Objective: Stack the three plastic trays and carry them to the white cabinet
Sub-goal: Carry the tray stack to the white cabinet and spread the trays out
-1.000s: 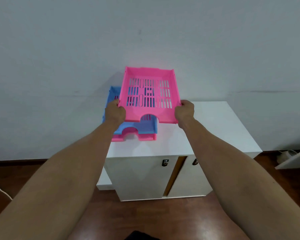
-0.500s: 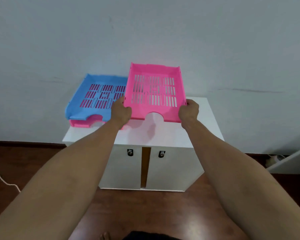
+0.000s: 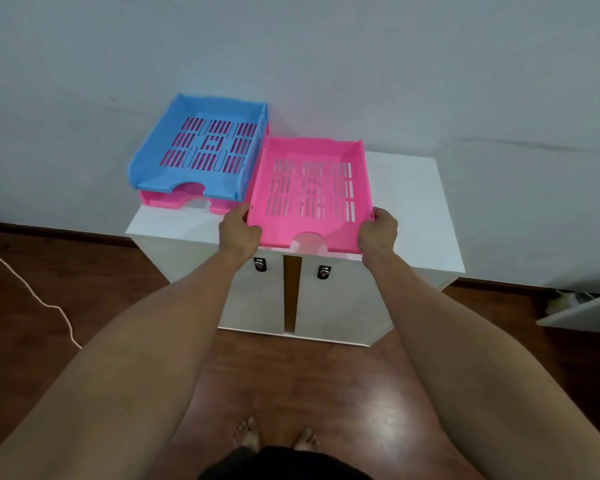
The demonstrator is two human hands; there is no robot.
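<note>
A pink slotted plastic tray [image 3: 310,188] sits low over the top of the white cabinet [image 3: 416,216], near its front edge. My left hand [image 3: 238,232] grips its front left corner and my right hand [image 3: 378,233] grips its front right corner. I cannot tell whether the tray rests on the cabinet. To its left a blue tray [image 3: 201,147] is stacked on a second pink tray [image 3: 174,200], at the cabinet's back left corner, overhanging the left edge.
The cabinet stands against a pale wall [image 3: 361,64] and has two doors with metal locks [image 3: 260,264], slightly parted. A white cable [image 3: 42,299] runs over the dark wood floor at left. A white shelf edge [image 3: 582,311] juts in at right. My bare feet [image 3: 274,438] show below.
The pink tray in my hands has come down from above the stack to the cabinet top, beside and right of the blue tray. The view has tilted downward.
</note>
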